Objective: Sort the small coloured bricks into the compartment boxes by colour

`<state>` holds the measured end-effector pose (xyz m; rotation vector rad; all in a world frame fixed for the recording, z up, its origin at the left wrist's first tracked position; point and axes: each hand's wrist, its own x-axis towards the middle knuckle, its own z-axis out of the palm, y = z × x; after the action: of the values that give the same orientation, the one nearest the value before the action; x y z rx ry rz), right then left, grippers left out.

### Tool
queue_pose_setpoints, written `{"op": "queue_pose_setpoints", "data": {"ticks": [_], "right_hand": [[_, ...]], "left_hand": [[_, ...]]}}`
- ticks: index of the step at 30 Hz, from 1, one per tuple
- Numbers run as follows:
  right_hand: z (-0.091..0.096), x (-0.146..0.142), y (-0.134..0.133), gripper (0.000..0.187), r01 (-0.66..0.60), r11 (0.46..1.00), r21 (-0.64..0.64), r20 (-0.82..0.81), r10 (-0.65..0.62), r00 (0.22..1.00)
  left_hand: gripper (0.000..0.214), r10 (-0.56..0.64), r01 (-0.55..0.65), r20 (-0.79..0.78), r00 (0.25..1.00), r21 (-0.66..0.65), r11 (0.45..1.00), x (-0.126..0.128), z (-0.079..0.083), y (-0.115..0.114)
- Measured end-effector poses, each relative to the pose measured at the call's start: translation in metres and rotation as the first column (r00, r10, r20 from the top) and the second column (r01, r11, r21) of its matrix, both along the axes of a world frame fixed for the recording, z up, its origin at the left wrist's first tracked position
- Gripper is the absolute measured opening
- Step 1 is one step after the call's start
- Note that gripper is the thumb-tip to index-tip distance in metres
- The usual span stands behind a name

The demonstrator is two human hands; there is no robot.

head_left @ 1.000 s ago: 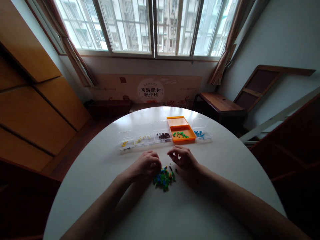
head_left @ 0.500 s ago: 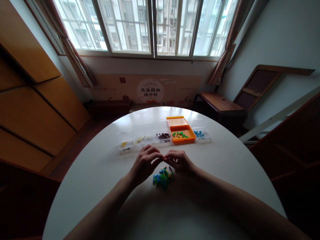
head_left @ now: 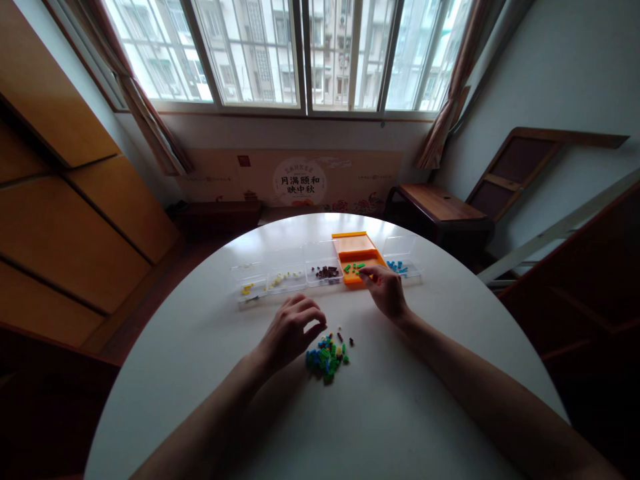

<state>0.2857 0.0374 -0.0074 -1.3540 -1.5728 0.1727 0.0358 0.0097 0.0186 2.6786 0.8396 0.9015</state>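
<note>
My right hand reaches over the near side of the orange box, its fingers pinched together beside small green toy bricks. Whatever those fingertips hold, if anything, blends with the green pieces. Closer to me, my left hand hovers over the table with fingers curled and thumb and index tips nearly together; anything between them is too small to make out. Just right of and below it lies a pile of toy bricks, mostly green and blue. A dark brown brick lies at the pile's right edge.
Clear open-lidded boxes flank the orange one, holding yellow bricks, pale yellow bricks, dark brown bricks and blue bricks. All stand on a round white table. A wooden chair is behind it.
My hands were together above the pile and have parted. My right hand has moved forward and right to the orange box, while my left hand stays near the pile, slightly lower.
</note>
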Motion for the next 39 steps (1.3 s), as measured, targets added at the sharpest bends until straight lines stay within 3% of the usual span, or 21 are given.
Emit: {"op": "queue_pose_setpoints", "data": {"ticks": [4, 12, 24, 39], "right_hand": [[-0.004, 0.016, 0.011, 0.027, 0.124, 0.992, -0.031, -0.032, -0.125, 0.992], [-0.007, 0.024, 0.016, 0.036, 0.197, 0.977, -0.087, -0.070, -0.203, 0.977], [-0.007, 0.009, 0.002, 0.023, 0.091, 0.993, -0.074, -0.050, -0.095, 0.994], [-0.008, -0.005, -0.009, 0.016, 0.002, 0.999, -0.033, 0.006, -0.002, 1.000]], "left_hand": [[0.017, -0.009, 0.009, -0.006, 1.000, -0.002, 1.000, 0.000, -0.001, 0.001], [0.013, -0.020, 0.020, -0.005, 1.000, -0.038, 0.999, 0.001, 0.001, 0.000], [0.015, -0.135, 0.105, -0.127, 0.983, -0.215, 0.971, -0.002, 0.001, -0.001], [0.012, -0.163, 0.112, -0.199, 0.966, -0.245, 0.963, -0.003, 0.003, -0.003]]}}
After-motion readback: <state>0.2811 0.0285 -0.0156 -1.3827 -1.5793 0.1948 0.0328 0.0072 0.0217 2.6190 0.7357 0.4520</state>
